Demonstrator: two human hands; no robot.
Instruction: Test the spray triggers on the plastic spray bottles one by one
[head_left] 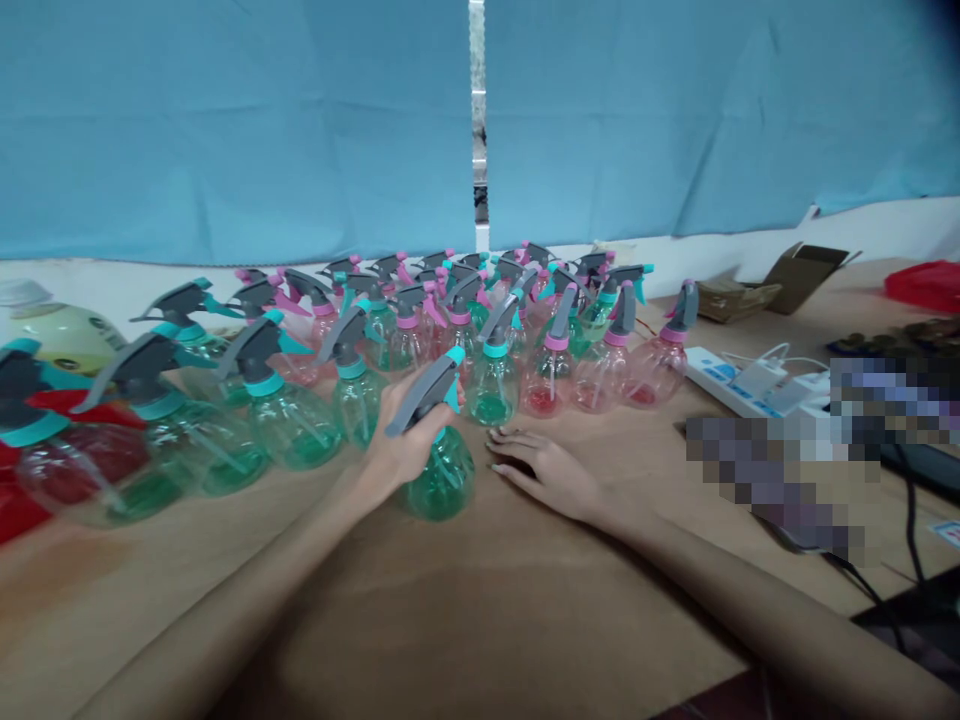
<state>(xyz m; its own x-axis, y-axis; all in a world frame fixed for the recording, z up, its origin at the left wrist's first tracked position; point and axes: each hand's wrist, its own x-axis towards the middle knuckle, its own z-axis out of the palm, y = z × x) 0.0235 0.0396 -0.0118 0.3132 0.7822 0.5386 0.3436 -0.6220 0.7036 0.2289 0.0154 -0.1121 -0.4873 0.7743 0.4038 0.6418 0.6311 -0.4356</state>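
Observation:
My left hand (pixel 409 430) is wrapped round the neck of a green spray bottle (pixel 441 480) with a grey and turquoise trigger head. This bottle stands upright on the brown table (pixel 450 620), in front of the others. To its right my right hand (pixel 551 470) rests palm down on the tabletop, fingers stretched out and holding nothing. Just beyond those fingertips is another green spray bottle (pixel 493 390). A pink spray bottle (pixel 551 385) stands beside that one. More green bottles, such as this spray bottle (pixel 292 425), line up to the left.
Several rows of pink and green spray bottles reach back towards a wall with a blue cloth (pixel 262 130). A white power strip (pixel 720 380) with plugs lies at the right, near a blurred-out phone-like object (pixel 765 480). An open cardboard box (pixel 802 285) sits behind.

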